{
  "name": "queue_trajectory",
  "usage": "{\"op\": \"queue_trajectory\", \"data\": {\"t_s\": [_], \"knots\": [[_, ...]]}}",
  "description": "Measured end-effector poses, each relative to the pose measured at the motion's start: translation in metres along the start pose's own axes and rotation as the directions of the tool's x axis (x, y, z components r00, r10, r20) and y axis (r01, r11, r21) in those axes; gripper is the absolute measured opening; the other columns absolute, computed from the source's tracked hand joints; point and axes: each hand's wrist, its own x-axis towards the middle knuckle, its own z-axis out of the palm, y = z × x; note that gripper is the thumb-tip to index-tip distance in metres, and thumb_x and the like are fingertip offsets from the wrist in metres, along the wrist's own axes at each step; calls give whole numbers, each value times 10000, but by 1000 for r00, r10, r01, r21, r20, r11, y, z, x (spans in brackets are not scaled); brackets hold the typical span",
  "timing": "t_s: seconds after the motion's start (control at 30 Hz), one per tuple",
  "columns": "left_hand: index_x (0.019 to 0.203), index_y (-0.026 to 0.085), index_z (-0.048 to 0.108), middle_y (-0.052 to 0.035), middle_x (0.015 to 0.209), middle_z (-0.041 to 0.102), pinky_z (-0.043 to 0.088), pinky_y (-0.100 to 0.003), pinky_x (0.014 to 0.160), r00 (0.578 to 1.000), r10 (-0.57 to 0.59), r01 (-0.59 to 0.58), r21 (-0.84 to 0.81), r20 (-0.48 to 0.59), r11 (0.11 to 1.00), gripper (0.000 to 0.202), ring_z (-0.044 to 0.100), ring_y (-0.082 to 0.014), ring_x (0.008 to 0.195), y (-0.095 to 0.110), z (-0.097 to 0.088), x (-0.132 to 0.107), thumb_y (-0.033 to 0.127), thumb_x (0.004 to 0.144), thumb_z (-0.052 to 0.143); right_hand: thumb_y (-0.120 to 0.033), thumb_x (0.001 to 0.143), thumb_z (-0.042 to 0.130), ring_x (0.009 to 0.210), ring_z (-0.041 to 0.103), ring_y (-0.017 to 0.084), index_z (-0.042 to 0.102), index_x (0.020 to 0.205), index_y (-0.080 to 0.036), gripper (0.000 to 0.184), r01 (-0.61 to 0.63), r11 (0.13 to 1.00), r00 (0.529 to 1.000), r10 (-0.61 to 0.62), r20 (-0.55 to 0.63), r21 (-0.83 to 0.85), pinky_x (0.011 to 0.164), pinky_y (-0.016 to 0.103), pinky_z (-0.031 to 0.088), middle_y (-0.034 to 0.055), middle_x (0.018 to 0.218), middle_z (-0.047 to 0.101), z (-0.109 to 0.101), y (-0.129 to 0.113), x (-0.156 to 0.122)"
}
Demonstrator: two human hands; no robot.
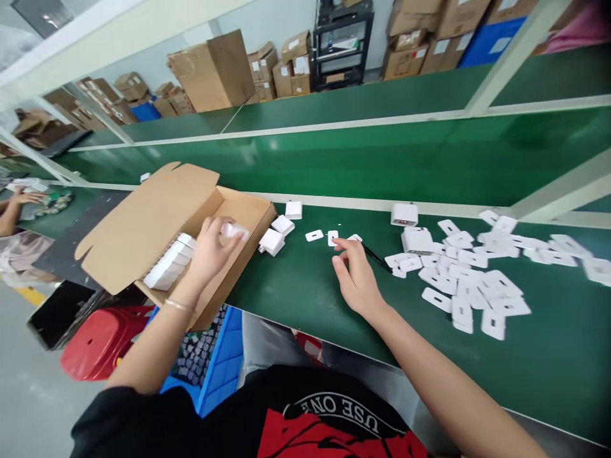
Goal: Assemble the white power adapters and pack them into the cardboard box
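Observation:
My left hand (214,248) is over the open cardboard box (260,219), its fingers closed round a white charger housing (233,231) that is slightly blurred. A row of similar white housings (170,262) stands inside the box, left of that wrist. On the green bench, my right hand (356,277) has thumb and index finger apart. Its index fingertip touches or hovers just over a small white plate (333,238) with a slot. Another such plate (314,235) lies to the left. A thin black tool (376,256) lies just beyond the right hand.
Several white housings (272,242) sit against the box's right side. Two more (404,214) are near the back rail, beside a spread of slotted white plates (470,270). A blue crate (224,359) and a red stool (98,343) are below. Someone's hand (26,196) shows far left.

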Motion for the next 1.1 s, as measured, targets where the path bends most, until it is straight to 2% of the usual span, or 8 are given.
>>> {"op": "queue_trajectory", "data": {"t_s": [0.1,0.23,0.4,0.5,0.63,0.8,0.93,1.1], "knots": [[1226,171,662,-194,1288,619,451,-526,1098,993,-110,81,435,42,897,398,548,-394,1281,-63,-19,24,450,950,594,-497,1090,413,846,610,211,541,1380,-230,415,-16,999,999,18,47,-35,833,419,530,113,1209,558,3,2,0],[1185,149,687,-222,1411,565,322,-574,1180,984,-137,35,636,112,771,383,405,-423,1423,-124,-21,30,421,956,545,-494,1073,446,878,624,218,581,1334,-218,403,-36,996,997,42,61,-86,843,416,539,115,1199,563,6,12,1],[1204,159,691,-252,1621,364,247,-687,1189,969,-246,201,612,-12,765,404,226,-487,1550,-148,-16,23,442,942,572,-471,1052,464,814,607,204,606,1282,-202,381,-38,990,999,40,16,-133,845,426,554,119,1177,554,3,19,6],[1258,157,671,-278,1629,345,301,-710,1155,941,-337,296,514,-14,805,435,295,-512,1519,-140,-18,27,434,933,588,-474,1035,491,889,640,226,584,1332,-211,408,-48,976,998,53,19,-211,839,428,571,153,1286,531,-15,11,10],[1339,122,622,-296,1622,314,306,-718,1179,967,-243,249,438,-72,864,496,326,-535,1494,-98,-22,32,410,937,585,-469,1017,528,1161,634,335,616,1324,-209,413,-24,893,999,39,23,-449,1007,513,540,180,1347,554,-59,-3,4],[1350,194,630,-193,1542,386,353,-626,1227,981,182,-192,245,64,950,458,395,-445,1480,-4,-4,35,427,960,570,-482,1030,484,1274,570,443,605,1388,-174,488,-172,645,985,98,-143,-745,1048,645,486,240,1364,605,-94,10,-46],[1298,191,658,-189,1507,435,397,-617,1195,856,485,-495,14,177,869,389,432,-420,1457,85,53,39,373,958,601,-496,1043,452,1411,488,489,514,1488,-123,584,-286,508,958,150,-243,-812,1085,688,454,289,1520,532,-81,34,-89],[1470,136,550,-251,1607,417,378,-593,1208,713,661,-649,-137,235,748,538,391,-437,1511,193,154,44,263,954,629,-356,1066,421,1451,494,416,548,1470,-159,467,-192,601,980,81,-179,-776,1192,660,393,222,1561,540,-55,36,-103]]}}
